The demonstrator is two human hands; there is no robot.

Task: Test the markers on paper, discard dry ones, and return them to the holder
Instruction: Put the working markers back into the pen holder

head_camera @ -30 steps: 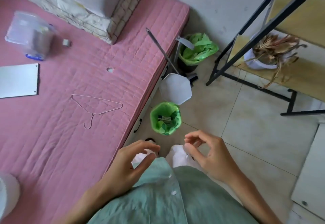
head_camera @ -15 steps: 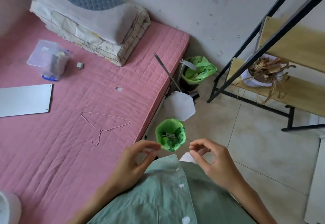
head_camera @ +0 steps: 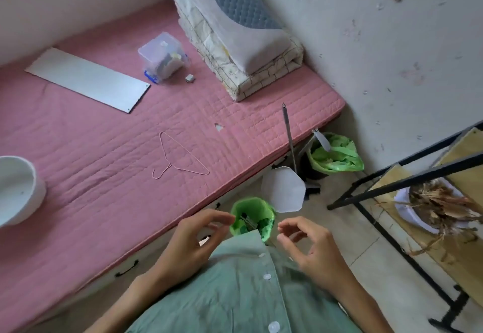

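Both our left hand (head_camera: 190, 244) and right hand (head_camera: 311, 244) hang loosely curled, holding nothing. Small green bin (head_camera: 252, 217) sits just past them. No markers visible; discard looks done. Next: fetch more, probably from the clear box (head_camera: 163, 57) on the bed.

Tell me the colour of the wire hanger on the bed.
Pink wire hanger, seen in the head view.

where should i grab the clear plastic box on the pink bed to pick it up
Probably by its two short side walls, just under the lid, coming down from above. The clear plastic box stands tipped on the pink mattress with bare quilt on the near sides. Its lid looks closed with blue latches low down, so the fingers can likely straddle it. Both hands look empty now.
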